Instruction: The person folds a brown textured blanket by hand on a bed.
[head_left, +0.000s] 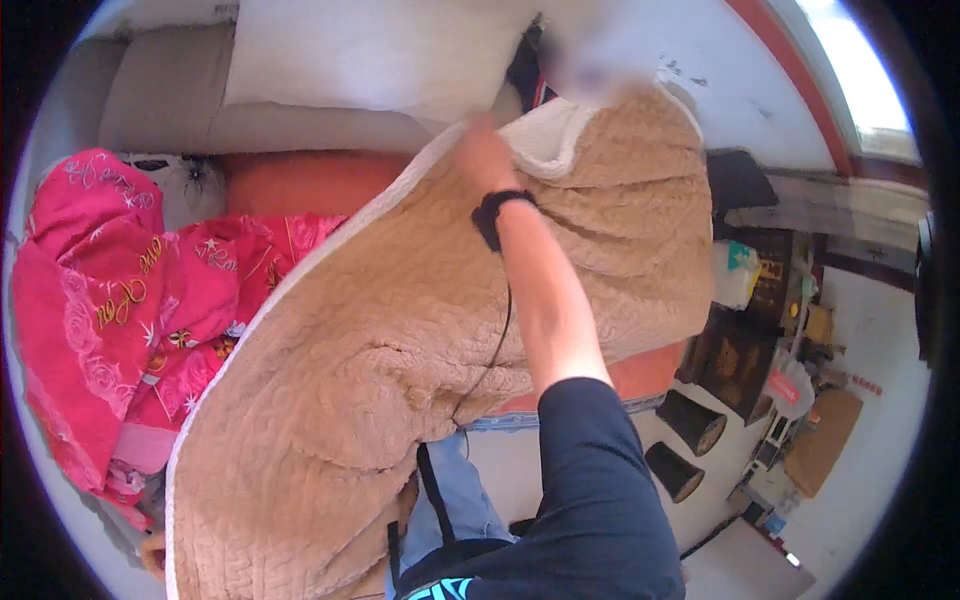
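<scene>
A tan quilted blanket with a fluffy white edge spreads in front of me, slanting from the lower left to the upper right. My right hand, blurred, is closed on its upper white edge, the fingertips hidden. A black band or watch circles that wrist. Right of the hand the edge sags and folds over, showing the white underside. My left hand cannot be made out; the blanket covers that side. A thin dark cord hangs over the blanket. At the blanket's lower left edge is a small brownish shape, unclear.
A pink patterned bedcover lies bunched at left, beside an orange-red surface. A grey backrest and a large pale panel stand behind. Dark stools and a dark cabinet are at right.
</scene>
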